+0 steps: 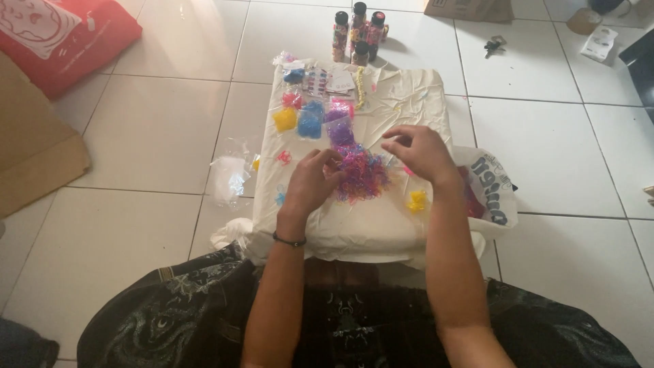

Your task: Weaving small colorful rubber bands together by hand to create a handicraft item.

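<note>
Bands: mixed pile of tiny rubber bands (361, 177) sits mid table (409, 102). Your left hand (310, 180) pinches pile edge; right hand (419, 151) hovers, fingers curled, empty. Pull few only, keep colour bags (310, 123) clear.

The left hand (310, 180) hides part of the band pile (361, 176); the bottle (359, 34) contents are too small to tell.

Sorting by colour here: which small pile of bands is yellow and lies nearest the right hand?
The small yellow pile just below the right hand; the other yellow bag sits farther up, left.
</note>
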